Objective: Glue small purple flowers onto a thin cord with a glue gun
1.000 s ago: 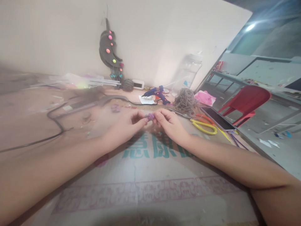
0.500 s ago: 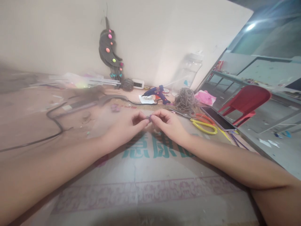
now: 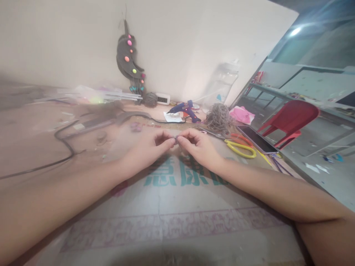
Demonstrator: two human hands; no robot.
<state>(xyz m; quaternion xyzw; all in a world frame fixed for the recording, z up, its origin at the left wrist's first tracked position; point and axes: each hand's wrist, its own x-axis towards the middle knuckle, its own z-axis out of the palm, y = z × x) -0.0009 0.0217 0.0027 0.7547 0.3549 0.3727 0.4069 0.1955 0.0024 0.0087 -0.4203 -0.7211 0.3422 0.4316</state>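
My left hand (image 3: 155,147) and my right hand (image 3: 196,146) meet over a printed cardboard sheet (image 3: 183,201). Thumbs and forefingers of both pinch one small purple piece (image 3: 176,139) between them. Most of that piece is covered by the fingertips, so its kind cannot be made out. Just beyond my left hand lies a small pinkish-purple piece (image 3: 135,127), blurred. Scissors with orange and yellow handles (image 3: 240,149) rest to the right of my right hand.
Behind my hands are a blue glue gun (image 3: 184,109), a tangle of grey yarn (image 3: 218,119) and a clear bottle (image 3: 223,83). A phone (image 3: 257,139) lies near the table's right edge. A black cable (image 3: 66,142) curves at left. A decorated crescent (image 3: 127,55) hangs on the wall.
Both hands stay in the same place. The small purple piece has shifted slightly between the fingertips, and less of it shows.
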